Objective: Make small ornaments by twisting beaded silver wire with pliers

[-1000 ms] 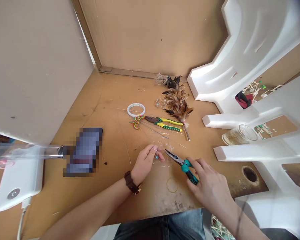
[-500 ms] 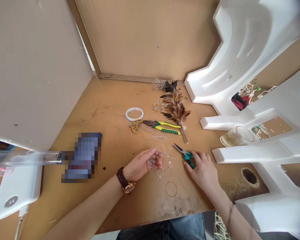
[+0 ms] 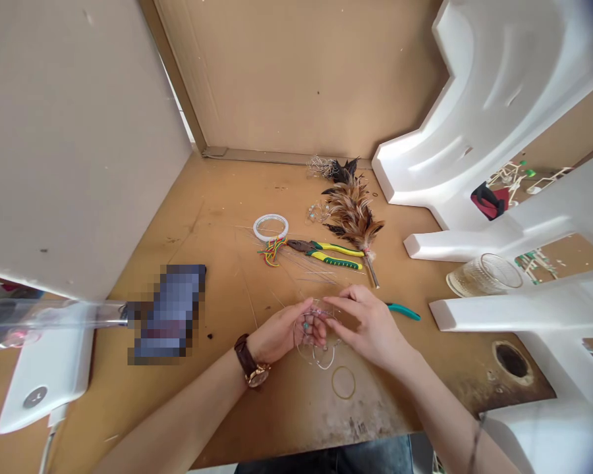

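The table (image 3: 227, 191) carries yellow-handled pliers (image 3: 318, 247), a teal handle (image 3: 405, 312) and a feather duster (image 3: 352, 209).

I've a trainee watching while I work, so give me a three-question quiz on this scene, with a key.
1. Multiple choice: on which side is the watch worn?
A right
B left
C both

2. True or false: the yellow-and-green-handled pliers lie on the table, with neither hand on them.

3. Fill the gap: the left hand holds thin ____, and the fingers of the right hand are close to the same piece.

Key:
1. B
2. True
3. wire loops
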Available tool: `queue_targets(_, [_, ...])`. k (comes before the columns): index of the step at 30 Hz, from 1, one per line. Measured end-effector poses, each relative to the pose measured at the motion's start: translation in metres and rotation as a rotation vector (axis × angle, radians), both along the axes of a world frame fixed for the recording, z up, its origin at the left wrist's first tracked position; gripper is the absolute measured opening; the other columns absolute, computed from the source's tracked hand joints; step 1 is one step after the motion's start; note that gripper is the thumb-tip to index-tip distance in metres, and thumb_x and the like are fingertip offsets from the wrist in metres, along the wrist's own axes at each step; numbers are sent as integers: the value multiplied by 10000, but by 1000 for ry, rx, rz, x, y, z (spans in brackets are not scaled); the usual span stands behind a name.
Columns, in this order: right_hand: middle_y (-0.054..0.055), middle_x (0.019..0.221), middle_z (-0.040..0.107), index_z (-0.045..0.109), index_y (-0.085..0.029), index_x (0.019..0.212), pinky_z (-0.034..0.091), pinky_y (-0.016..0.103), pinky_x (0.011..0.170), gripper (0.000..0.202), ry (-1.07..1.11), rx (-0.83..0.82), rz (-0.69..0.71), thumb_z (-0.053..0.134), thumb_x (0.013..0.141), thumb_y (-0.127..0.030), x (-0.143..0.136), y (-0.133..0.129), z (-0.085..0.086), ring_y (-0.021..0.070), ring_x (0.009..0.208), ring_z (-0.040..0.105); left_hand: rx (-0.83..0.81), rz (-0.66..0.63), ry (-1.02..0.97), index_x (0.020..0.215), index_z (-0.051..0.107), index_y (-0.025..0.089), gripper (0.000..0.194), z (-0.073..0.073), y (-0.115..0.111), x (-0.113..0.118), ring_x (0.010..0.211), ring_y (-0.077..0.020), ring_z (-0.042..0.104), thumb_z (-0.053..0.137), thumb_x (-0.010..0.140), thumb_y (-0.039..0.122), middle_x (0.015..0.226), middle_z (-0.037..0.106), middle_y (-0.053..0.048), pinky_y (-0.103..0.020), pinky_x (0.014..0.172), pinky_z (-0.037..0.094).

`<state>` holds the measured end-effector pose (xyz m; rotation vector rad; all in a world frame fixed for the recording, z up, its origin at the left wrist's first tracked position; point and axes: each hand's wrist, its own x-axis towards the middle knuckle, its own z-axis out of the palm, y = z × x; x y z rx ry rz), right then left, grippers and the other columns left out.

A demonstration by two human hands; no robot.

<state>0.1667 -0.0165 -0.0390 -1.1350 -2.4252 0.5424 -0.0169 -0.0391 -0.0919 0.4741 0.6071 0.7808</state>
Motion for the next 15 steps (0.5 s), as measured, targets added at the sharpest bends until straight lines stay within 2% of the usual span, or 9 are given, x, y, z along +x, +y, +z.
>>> queue_targets(3, [30,902,586,596,-237,1106,447,248,668,313,-60,-89,50,535,801,-199,-9,9,-2,139,766,559,56,-33,-20,830,638,102,410,-1,1,-2,673,-147,615,420,873,446,726,649,-76,-289,703,473])
queue_targets(7, [9,812,585,601,-224,1099,438,220,635,333,41,-209,92,517,790,-134,-7,16,-10,106,670,546,83,-98,-38,881,642,95,382,1,2,-4,748,-177,629,460,857,431,801,654,-104,-320,760,462])
queue_targets(12, [-5,694,554,646,-208,929,437,211,556,159,237,-310,-40,560,796,-220,-2,20,-23,107,608,535,102,-5,-6,982,624,122,245,2,5,-4,822,-197,638,561,822,297,875,668,-107,-378,857,430])
queue_targets(15, [3,731,559,634,-197,836,454,212,516,103,310,-460,-87,558,797,-255,1,20,-27,95,558,543,89,21,12,1017,609,126,263,-1,8,-5,825,-212,654,551,830,301,874,680,-116,-401,855,435])
